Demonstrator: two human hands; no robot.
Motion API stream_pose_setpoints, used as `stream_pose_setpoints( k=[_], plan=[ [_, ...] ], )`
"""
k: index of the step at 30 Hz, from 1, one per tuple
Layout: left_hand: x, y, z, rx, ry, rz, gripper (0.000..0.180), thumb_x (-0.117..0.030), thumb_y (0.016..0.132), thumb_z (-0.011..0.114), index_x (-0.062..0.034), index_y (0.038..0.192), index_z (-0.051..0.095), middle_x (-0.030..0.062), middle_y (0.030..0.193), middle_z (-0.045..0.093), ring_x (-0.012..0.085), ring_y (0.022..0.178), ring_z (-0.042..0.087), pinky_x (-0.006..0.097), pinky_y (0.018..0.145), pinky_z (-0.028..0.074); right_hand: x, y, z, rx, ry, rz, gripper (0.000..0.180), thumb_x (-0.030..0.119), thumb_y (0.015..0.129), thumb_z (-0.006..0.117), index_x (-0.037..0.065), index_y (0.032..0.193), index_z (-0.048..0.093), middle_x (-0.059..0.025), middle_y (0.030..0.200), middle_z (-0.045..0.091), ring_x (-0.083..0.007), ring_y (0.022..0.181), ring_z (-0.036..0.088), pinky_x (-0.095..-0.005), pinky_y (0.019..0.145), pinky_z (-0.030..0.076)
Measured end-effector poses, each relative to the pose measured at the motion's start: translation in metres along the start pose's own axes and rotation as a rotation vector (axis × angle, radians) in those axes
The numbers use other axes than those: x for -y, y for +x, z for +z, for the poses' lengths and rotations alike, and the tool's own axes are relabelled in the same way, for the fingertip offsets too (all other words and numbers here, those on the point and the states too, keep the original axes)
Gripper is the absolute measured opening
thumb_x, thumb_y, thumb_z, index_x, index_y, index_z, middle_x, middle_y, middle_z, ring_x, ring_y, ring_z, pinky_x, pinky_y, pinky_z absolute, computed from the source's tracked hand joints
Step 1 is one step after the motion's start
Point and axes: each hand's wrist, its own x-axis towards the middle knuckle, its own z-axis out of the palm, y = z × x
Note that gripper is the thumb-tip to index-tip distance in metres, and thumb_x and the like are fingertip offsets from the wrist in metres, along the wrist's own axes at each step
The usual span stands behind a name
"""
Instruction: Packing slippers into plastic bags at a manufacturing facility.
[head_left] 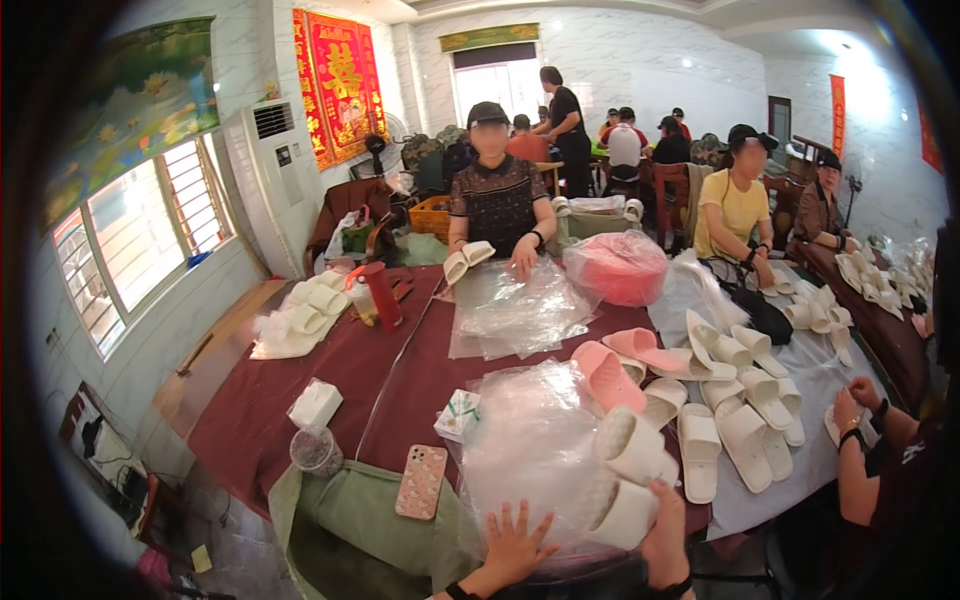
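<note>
My left hand (515, 543) lies flat with its fingers spread on a stack of clear plastic bags (525, 440) at the table's near edge. Just right of it, my right hand (664, 530) grips a pair of cream slippers (630, 465), one above the other, at the right side of the bags. The fingers of that hand are partly hidden behind the slippers. Beyond the pair lies a pink slipper (606, 378). Several loose cream slippers (742, 435) are spread to the right on a plastic sheet.
On the dark red table are a phone in a patterned pink case (421, 482), a small box (459, 415), a clear tub (316, 451) and a red flask (382, 297). Green cloth (370, 520) hangs at the near edge. Opposite, a person (495, 200) handles slippers and bags; others sit at right.
</note>
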Motion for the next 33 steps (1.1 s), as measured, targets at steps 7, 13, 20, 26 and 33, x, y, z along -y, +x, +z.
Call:
stream_pose_setpoints(
  k=[7, 13, 20, 26, 33],
  plan=[
    [0.013, 0.010, -0.007, 0.043, -0.301, 0.140, 0.054, -0.045, 0.086, 0.055, -0.0170, 0.130, 0.046, 0.0207, 0.136, 0.039, 0.0423, 0.130, 0.031, 0.062, 0.101, 0.026, -0.060, 0.011, 0.011, 0.230, -0.033, 0.254, 0.056, -0.002, 0.083, 0.050, 0.001, 0.135, 0.031, -0.0137, 0.104, 0.059, -0.0209, 0.089, 0.061, -0.0299, 0.077, 0.050],
    [0.014, -0.008, 0.003, 0.032, -0.342, 0.251, 0.045, -0.034, 0.087, 0.055, -0.0144, 0.127, 0.048, 0.0132, 0.137, 0.039, 0.0296, 0.133, 0.030, 0.053, 0.107, 0.022, -0.076, 0.007, 0.005, 0.174, -0.118, 0.089, 0.067, -0.005, 0.081, 0.050, 0.001, 0.140, 0.019, -0.0133, 0.102, 0.059, -0.0185, 0.081, 0.061, -0.0273, 0.073, 0.050],
    [0.017, -0.009, -0.001, 0.057, -0.409, 0.225, 0.042, -0.032, 0.089, 0.054, -0.0145, 0.127, 0.047, 0.0135, 0.140, 0.037, 0.0299, 0.134, 0.029, 0.051, 0.108, 0.019, -0.063, 0.015, -0.027, 0.085, -0.380, 0.088, 0.047, -0.007, 0.082, 0.052, 0.000, 0.128, 0.045, -0.0082, 0.092, 0.060, -0.0158, 0.074, 0.060, -0.0256, 0.066, 0.050],
    [0.019, -0.003, -0.015, 0.022, -0.344, 0.307, 0.039, -0.031, 0.089, 0.053, -0.0134, 0.123, 0.052, 0.0132, 0.136, 0.041, 0.0298, 0.131, 0.033, 0.052, 0.105, 0.024, -0.044, 0.027, -0.003, 0.280, -1.407, -0.660, 0.034, 0.008, 0.072, 0.067, 0.002, 0.105, 0.062, -0.0163, 0.094, 0.057, -0.0312, 0.086, 0.056, -0.0388, 0.074, 0.047],
    [0.006, -0.012, -0.035, 0.090, -0.093, 0.183, 0.045, -0.030, 0.086, 0.054, -0.0101, 0.127, 0.050, 0.0132, 0.137, 0.042, 0.0320, 0.127, 0.038, 0.053, 0.102, 0.030, -0.081, 0.053, 0.004, 0.219, -1.644, -0.554, 0.027, 0.016, 0.072, 0.063, 0.005, 0.097, 0.062, -0.0185, 0.091, 0.056, -0.0363, 0.086, 0.054, -0.0448, 0.074, 0.045]
  ],
)
